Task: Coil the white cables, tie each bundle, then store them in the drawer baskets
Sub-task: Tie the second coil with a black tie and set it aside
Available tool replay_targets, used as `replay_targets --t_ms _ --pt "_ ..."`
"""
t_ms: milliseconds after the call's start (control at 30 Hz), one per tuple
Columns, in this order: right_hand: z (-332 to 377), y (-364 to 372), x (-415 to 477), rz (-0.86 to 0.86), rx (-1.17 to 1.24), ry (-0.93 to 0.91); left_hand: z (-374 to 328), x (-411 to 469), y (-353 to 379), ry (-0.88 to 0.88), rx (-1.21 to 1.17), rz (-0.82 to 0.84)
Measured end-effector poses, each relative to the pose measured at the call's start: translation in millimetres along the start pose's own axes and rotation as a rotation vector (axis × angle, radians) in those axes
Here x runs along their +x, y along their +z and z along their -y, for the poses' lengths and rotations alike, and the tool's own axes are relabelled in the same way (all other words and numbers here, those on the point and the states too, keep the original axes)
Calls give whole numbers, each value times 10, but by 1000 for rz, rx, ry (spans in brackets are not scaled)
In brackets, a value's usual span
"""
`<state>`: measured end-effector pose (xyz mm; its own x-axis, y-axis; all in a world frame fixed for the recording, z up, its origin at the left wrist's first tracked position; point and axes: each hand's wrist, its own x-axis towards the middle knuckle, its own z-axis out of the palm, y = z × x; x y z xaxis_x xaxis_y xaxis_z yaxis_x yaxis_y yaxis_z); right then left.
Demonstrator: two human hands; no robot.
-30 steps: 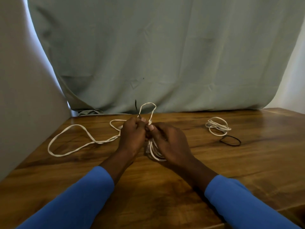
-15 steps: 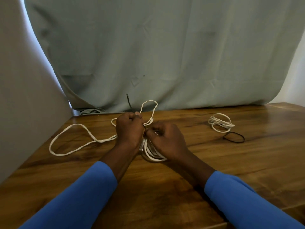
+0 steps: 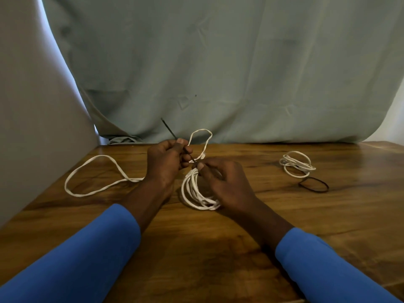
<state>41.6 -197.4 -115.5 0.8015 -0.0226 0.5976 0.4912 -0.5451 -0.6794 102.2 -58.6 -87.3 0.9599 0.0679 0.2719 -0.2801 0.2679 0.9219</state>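
A coil of white cable (image 3: 194, 193) stands on edge at the middle of the wooden table (image 3: 328, 226). My right hand (image 3: 225, 182) grips the coil near its top, thumb and fingers pinching there. My left hand (image 3: 167, 162) pinches a thin black tie (image 3: 169, 130) whose free end sticks up and to the left; the tie runs down to the coil's top. A loose stretch of the same white cable (image 3: 87, 173) loops out to the left, and a small loop (image 3: 202, 136) rises behind my hands.
A second small white coil (image 3: 297, 165) lies at the right with a black loop tie (image 3: 313, 184) next to it. A grey-green cloth (image 3: 218, 62) hangs behind the table. A pale surface (image 3: 32, 127) borders the left side.
My hands have drawn apart a little: the left has pulled the black tie up and to the left, so more of it shows. More of the coil is exposed below the right hand.
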Motion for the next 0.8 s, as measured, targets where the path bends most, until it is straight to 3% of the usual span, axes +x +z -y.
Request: replay_targets --t_ms 267,500,667,800 --pt "102 14 -36 45 161 -1 -43 30 3 -20 -6 -71" --pt "77 -39 -95 105 278 -56 -26 12 -104 -191 -28 74" --pt "107 -28 -55 2 245 -56 9 49 -186 -362 78 207" --pt "65 -65 -28 -42 7 -246 18 14 -245 -460 199 395"
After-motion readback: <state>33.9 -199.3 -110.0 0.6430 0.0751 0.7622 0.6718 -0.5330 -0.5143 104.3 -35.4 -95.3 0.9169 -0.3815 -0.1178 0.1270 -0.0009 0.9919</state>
